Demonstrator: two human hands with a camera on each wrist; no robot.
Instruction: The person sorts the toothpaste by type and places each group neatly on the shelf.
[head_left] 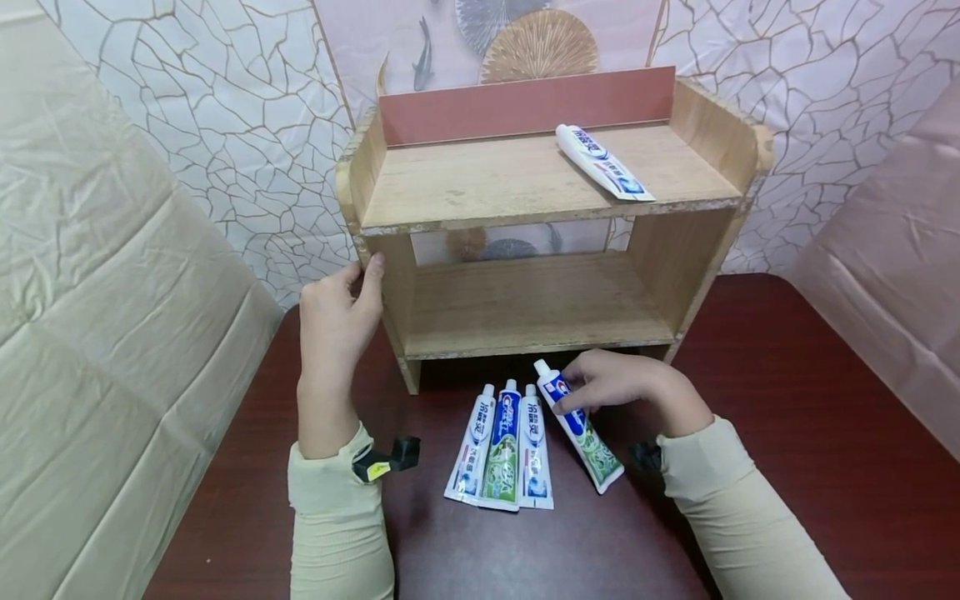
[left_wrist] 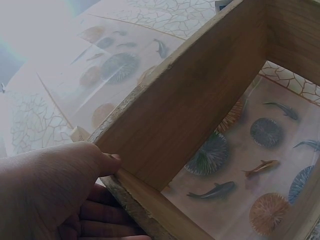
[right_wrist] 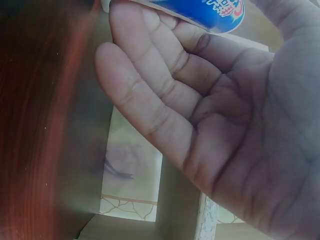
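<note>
My left hand [head_left: 341, 312] grips the left side panel of a small wooden shelf [head_left: 517, 306]. In the left wrist view the thumb of that hand [left_wrist: 55, 185] lies over the panel's front edge, with the other fingers outside. Just in front of the shelf, my right hand [head_left: 618, 382] pinches a blue-and-green toothpaste tube [head_left: 596, 458], its white cap pointing toward the shelf. Left of it, a white toothpaste tube [head_left: 471, 450], another blue-and-green tube [head_left: 504, 446] and a second white tube [head_left: 534, 454] lie side by side, caps toward the shelf.
Another white toothpaste tube [head_left: 603, 162] lies slantwise on the shelf's upper board, its flat end at the front edge. A reddish strip [head_left: 525, 104] runs along the back of that board. The shelf stands on a dark red table [head_left: 787, 400], with patterned cloth [head_left: 247, 108] behind.
</note>
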